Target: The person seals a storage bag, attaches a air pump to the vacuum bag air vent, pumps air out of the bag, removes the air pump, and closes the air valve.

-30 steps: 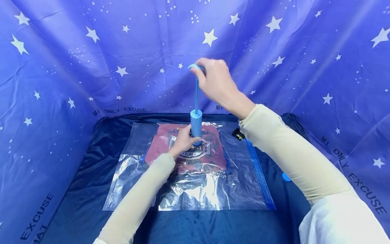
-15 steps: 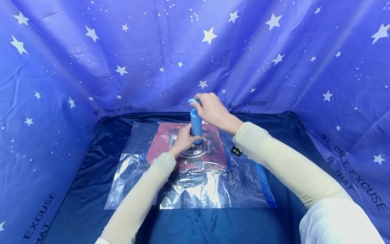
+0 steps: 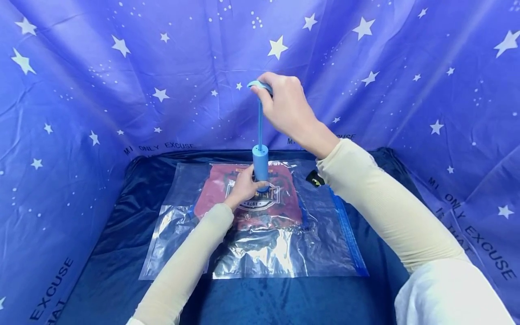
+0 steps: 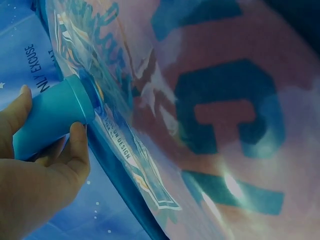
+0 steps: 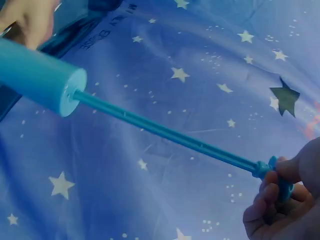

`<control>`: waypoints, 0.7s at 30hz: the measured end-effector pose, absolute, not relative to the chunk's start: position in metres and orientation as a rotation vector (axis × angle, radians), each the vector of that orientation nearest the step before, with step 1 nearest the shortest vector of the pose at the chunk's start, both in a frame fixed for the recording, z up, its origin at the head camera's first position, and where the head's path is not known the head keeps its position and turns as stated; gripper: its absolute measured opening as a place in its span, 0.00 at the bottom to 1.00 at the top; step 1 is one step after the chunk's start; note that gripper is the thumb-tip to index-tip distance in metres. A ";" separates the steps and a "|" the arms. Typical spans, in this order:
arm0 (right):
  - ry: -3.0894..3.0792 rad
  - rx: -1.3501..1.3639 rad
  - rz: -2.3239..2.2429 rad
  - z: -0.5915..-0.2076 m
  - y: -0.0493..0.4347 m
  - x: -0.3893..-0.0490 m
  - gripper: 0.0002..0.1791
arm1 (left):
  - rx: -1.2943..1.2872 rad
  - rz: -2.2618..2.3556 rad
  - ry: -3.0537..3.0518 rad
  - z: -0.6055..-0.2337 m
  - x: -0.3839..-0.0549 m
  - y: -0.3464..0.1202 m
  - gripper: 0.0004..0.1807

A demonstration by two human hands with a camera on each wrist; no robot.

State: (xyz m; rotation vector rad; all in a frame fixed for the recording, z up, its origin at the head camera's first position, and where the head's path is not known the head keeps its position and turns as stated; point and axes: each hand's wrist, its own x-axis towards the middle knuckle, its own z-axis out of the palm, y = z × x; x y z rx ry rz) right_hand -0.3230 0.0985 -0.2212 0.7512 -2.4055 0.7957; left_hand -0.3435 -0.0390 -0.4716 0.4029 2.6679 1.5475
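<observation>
A blue hand pump (image 3: 260,162) stands upright on a clear plastic storage bag (image 3: 260,262). Inside the bag lies a folded dark-red garment (image 3: 213,194) with a printed badge. My left hand (image 3: 243,187) grips the pump's barrel near its base; in the left wrist view the thumb and fingers of that hand (image 4: 50,170) curl round the barrel (image 4: 55,115). High above, my right hand (image 3: 290,104) holds the pump's handle. The rod (image 5: 170,134) is drawn far out of the barrel in the right wrist view, with the right-hand fingers (image 5: 265,200) curled round the handle.
A blue zip strip (image 3: 349,234) runs along the bag's right edge. Near the right forearm lies a small black item (image 3: 314,178) with a yellow mark. Dark blue velvety cloth (image 3: 260,302) covers the surface, and star-patterned curtains (image 3: 183,58) hang around it.
My right hand first pushed the handle down close to the barrel, then pulled it back up, so the rod is long again. The left hand keeps its place on the barrel.
</observation>
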 end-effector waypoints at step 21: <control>-2.629 0.718 0.810 -0.259 0.102 -0.335 0.15 | 0.397 1.541 2.638 -0.468 -0.343 -0.037 0.31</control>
